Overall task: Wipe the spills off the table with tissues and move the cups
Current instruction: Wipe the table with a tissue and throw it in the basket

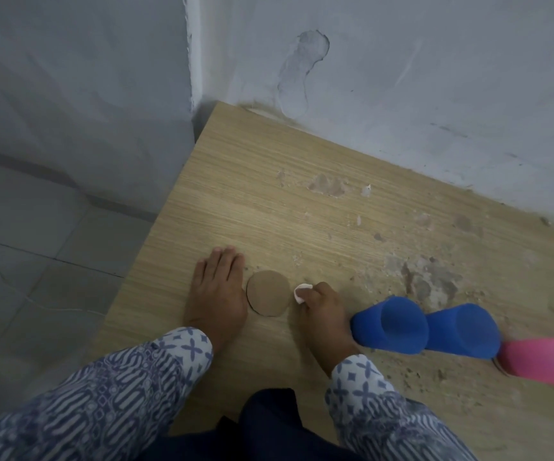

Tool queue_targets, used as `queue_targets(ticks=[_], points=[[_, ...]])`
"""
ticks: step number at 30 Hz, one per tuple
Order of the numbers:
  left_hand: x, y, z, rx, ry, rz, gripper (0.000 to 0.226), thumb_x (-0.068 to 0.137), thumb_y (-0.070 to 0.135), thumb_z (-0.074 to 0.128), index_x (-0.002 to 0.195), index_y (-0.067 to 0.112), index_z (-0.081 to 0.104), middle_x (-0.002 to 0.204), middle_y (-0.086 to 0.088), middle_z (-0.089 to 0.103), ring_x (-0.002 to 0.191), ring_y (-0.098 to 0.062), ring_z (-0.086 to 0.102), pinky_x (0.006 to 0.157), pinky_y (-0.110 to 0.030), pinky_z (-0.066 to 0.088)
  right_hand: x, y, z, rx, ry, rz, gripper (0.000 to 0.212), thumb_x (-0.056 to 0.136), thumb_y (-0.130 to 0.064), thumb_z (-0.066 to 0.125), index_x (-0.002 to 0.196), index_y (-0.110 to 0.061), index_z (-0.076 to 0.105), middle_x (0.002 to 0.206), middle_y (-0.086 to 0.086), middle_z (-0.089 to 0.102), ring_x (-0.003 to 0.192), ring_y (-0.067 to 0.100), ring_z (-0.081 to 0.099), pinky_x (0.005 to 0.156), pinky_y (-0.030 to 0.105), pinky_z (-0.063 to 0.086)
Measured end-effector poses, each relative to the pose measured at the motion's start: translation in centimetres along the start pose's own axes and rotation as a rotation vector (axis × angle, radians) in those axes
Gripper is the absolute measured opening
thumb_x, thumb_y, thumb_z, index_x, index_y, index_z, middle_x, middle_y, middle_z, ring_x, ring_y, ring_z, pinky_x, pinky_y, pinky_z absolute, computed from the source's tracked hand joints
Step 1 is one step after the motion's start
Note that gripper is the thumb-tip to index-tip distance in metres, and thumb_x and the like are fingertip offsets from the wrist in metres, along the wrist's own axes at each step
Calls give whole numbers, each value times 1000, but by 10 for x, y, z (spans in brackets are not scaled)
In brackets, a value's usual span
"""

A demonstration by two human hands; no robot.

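Left hand (215, 294) is laid flat on table (242, 194), fingers straight and together, probably for bracing. Tissue (302, 292) is pinched in the curled fingers of right hand (322, 314), pressed down just right of brown disc (268, 297). Left blue cup (388, 324), right blue cup (462, 331) and pink cup (542, 361) are lined up at near right, seemingly kept off the wiped patch.

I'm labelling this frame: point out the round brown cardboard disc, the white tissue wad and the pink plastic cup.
round brown cardboard disc (268, 293): head view, centre of its face.
white tissue wad (300, 292): head view, its exposed end.
pink plastic cup (542, 361): head view, its side wall.
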State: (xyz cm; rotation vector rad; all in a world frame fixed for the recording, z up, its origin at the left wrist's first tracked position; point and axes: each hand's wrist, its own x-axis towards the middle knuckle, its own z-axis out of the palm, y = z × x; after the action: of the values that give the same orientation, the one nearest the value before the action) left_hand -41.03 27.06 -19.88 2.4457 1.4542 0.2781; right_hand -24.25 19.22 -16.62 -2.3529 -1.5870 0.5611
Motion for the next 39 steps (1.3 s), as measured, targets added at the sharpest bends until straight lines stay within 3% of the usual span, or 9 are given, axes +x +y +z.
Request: queue_targets(ticks=[5,12,17,21,25,27,30,33,39], points=[[0,1,-1,-2,10,-2,51,83,19,34,126,2,56,134,-16,54,128,-37,47,104,-52,35,9,6,-12,19,93,125,22,91,-1,46,101,0,65,105,16,57,93,29,55,79,26,40],[0,0,0,6,1,-8,51,83,19,36,128,3,55,136,-16,53,129,-36,45,106,-52,34,-3,5,-2,-15,-46,27,21,92,-8,47,104,-3,63,114,12,55,111,25,50,86,11,26],[0,0,-1,1,0,-10,51,83,19,35,127,3,56,135,-15,53,129,-36,46,105,-52,34,11,7,-10,-1,83,107,23,91,-2,46,104,0,65,111,16,57,100,29,54,85,26,40],[0,1,-1,1,-6,-10,52,83,20,35,128,3,55,136,-16,53,130,-36,45,106,-53,34,-14,2,1,13,2,91,17,90,-8,48,99,-6,63,104,4,57,102,24,54,75,12,36],[0,1,-1,0,-4,-10,52,82,19,37,128,3,55,135,-16,53,130,-36,45,106,-53,35,-30,8,7,-27,45,-2,19,90,-11,51,102,-9,66,109,7,61,99,15,56,85,15,36],[0,1,-1,-2,-1,-10,51,83,19,35,128,3,55,135,-16,53,130,-36,45,106,-53,34,-16,9,2,-8,52,3,22,91,-7,48,106,-7,63,112,10,57,95,10,53,80,10,34],[-1,1,-2,3,2,-1,51,84,19,34,128,2,55,135,-17,53,130,-37,44,106,-53,33,7,8,-5,-6,106,91,24,91,-3,45,107,-4,64,113,14,56,102,24,54,82,17,34],[-1,0,-1,8,-7,-2,52,84,20,35,129,3,54,136,-16,52,131,-36,43,107,-52,32,0,8,-1,-12,64,68,21,93,-7,46,105,-4,63,112,10,55,97,18,51,81,14,31],[0,1,0,1,-6,-7,52,82,19,35,128,3,55,135,-16,53,129,-36,45,105,-53,34,-22,8,5,1,67,28,18,91,-8,45,99,-13,61,102,1,53,82,13,49,69,21,35]])
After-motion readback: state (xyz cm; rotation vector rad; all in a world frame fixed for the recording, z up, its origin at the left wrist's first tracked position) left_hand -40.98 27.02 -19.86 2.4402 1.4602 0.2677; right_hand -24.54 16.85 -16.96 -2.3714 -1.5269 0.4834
